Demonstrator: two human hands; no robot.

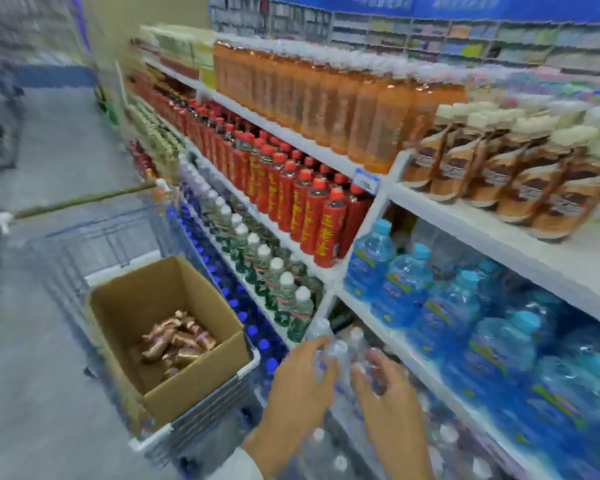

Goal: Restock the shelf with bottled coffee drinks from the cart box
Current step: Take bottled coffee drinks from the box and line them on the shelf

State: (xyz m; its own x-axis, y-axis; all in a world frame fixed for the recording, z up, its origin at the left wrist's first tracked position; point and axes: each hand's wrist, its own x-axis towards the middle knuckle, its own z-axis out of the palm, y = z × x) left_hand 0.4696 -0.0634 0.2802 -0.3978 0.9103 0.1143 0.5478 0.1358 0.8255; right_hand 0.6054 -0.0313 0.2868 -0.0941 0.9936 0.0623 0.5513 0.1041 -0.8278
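1. Hands. At 6 o'clock in the head view, both hands are extended over a group of clear bottles (pixel 340 355) on a low shelf level. The left hand (pixel 302 375) lies against one of these bottles; motion blur prevents confirming whether it grips. The right hand (pixel 388 396) is released, with its fingers spread and loosely bent, and holds nothing visible.

2. Stock. At 8 o'clock a cardboard box (pixel 194 393) sits in the cart (pixel 208 420), flaps open. A small heap of coffee bottles (pixel 177 341) lies loose on its floor, on their sides and touching one another. Neither hand is near them.

3. Handling (judgement). Each bottle is probably of moderate weight, rigid and smooth-sleeved, so it may slip in a loose hold. Take hold around the body at mid-height, thumb opposed to fingers, and not by the cap. The bottles lie deep in the box, so reach straight down and lift one clear of its neighbours before turning it upright.

4. Surroundings. Blue water bottles (pixel 447 306) fill the level at 4 o'clock. Red bottles (pixel 312 209) stand at the centre of the view.

5. Destination. At 2 o'clock, matching brown-and-cream coffee drinks (pixel 492 174) stand upright in rows on the white shelf (pixel 499 237). Bare board shows along the front edge; new stock probably goes there. Orange bottles (pixel 326 98) occupy the level at 12 o'clock.
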